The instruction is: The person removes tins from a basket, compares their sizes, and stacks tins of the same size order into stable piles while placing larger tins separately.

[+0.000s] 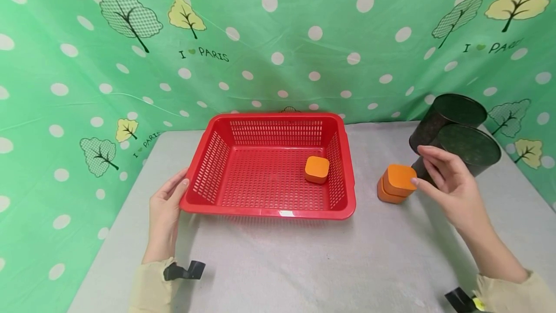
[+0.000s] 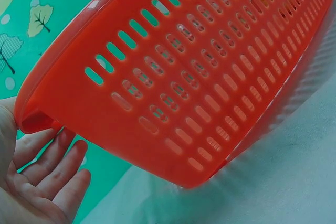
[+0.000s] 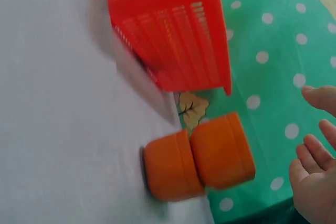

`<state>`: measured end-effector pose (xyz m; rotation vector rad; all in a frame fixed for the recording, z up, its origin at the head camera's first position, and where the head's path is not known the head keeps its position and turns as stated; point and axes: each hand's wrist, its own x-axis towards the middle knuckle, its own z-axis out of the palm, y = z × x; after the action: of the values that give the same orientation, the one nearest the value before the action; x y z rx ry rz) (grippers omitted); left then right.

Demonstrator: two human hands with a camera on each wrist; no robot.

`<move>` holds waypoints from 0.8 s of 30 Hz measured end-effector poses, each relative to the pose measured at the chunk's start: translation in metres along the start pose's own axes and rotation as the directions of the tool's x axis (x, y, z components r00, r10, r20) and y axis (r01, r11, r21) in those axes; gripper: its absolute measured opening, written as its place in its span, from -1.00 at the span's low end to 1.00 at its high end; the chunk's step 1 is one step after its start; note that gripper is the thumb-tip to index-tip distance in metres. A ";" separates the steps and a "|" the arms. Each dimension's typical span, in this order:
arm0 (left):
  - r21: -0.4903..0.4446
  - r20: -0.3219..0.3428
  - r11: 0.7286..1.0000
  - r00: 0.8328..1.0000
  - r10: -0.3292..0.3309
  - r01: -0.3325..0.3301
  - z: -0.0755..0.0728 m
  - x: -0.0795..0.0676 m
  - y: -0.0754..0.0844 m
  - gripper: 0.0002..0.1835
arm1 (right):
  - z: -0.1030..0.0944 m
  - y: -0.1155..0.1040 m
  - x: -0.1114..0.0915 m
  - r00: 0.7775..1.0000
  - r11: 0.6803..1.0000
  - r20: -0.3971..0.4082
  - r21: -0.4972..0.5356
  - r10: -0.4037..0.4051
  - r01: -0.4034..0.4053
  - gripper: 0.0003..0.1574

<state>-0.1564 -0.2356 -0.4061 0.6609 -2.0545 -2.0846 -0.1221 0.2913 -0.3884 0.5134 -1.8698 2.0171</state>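
Orange blocks [image 1: 396, 183] beside right hand [image 1: 449, 185], left hand [image 1: 166, 202] on basket [image 1: 269, 211]

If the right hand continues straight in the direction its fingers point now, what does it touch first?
Most likely the upper orange box of the stack of two: the right hand has its fingertips at that box's edge, possibly touching it already.

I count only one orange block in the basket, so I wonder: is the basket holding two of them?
No, the basket holds a single orange block; two more sit stacked on the table by the right hand.
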 end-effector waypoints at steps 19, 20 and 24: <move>-0.004 0.008 1.000 1.000 0.003 -0.003 0.000 0.000 -0.001 -0.49 | 0.084 -0.015 0.009 0.991 0.997 0.114 -0.033 0.077 -0.074 -0.16; -0.004 0.008 1.000 1.000 0.000 0.000 -0.001 0.000 -0.001 -0.49 | 0.090 -0.014 0.010 0.988 0.994 0.118 -0.043 0.103 -0.099 -0.18; -0.010 0.006 1.000 1.000 -0.004 0.004 -0.001 0.001 -0.001 -0.49 | 0.110 -0.011 0.017 0.967 0.975 0.147 -0.106 0.210 -0.195 -0.23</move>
<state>-0.1566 -0.2365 -0.4072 0.6577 -2.0469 -2.0999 -0.1281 0.1822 -0.3631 0.4868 -2.1774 2.0584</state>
